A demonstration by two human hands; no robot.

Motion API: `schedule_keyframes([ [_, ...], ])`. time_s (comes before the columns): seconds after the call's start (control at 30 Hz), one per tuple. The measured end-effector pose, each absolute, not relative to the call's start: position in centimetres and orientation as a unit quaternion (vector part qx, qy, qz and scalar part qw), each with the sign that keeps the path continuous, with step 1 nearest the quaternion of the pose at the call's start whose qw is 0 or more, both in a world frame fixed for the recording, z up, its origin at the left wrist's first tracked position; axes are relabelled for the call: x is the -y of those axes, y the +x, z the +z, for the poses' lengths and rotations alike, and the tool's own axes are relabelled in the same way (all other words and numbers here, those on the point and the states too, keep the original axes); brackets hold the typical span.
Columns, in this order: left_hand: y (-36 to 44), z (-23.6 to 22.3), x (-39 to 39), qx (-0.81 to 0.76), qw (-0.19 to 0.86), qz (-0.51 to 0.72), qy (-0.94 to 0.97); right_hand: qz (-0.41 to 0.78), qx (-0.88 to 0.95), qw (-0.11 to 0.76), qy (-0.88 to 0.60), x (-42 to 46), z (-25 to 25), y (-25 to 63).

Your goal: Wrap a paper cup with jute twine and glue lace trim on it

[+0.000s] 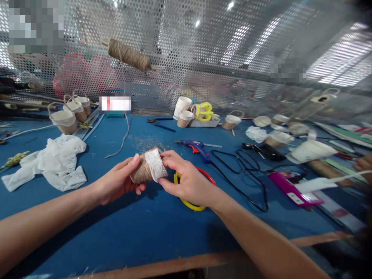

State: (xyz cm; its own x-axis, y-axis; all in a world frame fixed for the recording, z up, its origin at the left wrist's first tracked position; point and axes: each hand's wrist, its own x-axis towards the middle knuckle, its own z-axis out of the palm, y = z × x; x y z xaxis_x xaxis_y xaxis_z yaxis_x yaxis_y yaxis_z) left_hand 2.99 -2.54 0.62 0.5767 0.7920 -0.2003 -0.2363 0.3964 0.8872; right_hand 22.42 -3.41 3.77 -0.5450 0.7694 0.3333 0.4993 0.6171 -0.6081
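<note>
Between my two hands, above the blue table, is a small cup (143, 170) wrapped in brown twine with a band of white lace round its rim. It lies tilted on its side, the lace end toward the right. My left hand (123, 176) grips the twine-wrapped end, thumb on top and fingers underneath. At the lace end, my right hand (186, 176) has its thumb and fingers closed on the rim. Partly hidden under my right hand are red and yellow scissor handles (193, 205). Just beyond lies a blue glue gun (197, 149) with an orange-red trigger.
White crumpled gloves (55, 162) lie left, below several finished little baskets (64, 120). A twine spool (128, 54) hangs on the mesh. Pliers (161, 124) and white cups (182, 106) stand behind. Right are black cables (255, 182), a magenta power strip (293, 188) and another person's hand (364, 164).
</note>
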Motion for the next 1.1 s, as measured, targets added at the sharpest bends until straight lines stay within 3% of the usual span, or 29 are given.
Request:
schedule_keyframes([
  [0.13, 2.6, 0.3, 2.3, -0.375, 0.673, 0.335, 0.543, 0.253, 0.825, 0.327, -0.385, 3.7, 3.2, 22.2],
  [0.23, 2.0, 0.1, 2.0, -0.404, 0.43, 0.407, 0.697, 0.286, 0.804, 0.339, -0.397, 3.8, 2.9, 22.5],
  [0.37, 1.8, 0.4, 2.1, -0.306, 0.122, 0.433, 0.839, 0.346, 0.785, 0.313, -0.409, 4.0, 2.7, 22.8],
  [0.5, 2.1, 0.7, 2.7, -0.245, 0.024, 0.405, 0.88, 0.365, 0.782, 0.296, -0.41, 4.2, 2.4, 22.6],
  [0.6, 2.4, 0.5, 3.0, -0.224, 0.029, 0.395, 0.89, 0.373, 0.784, 0.272, -0.415, 4.3, 2.2, 22.5],
  [0.9, 2.8, -0.2, 3.3, -0.222, 0.182, 0.418, 0.862, 0.381, 0.808, 0.196, -0.404, 4.1, 2.8, 23.5],
  [1.1, 2.9, -0.3, 3.4, -0.252, 0.363, 0.484, 0.755, 0.453, 0.756, 0.212, -0.422, 3.9, 2.9, 23.7],
])
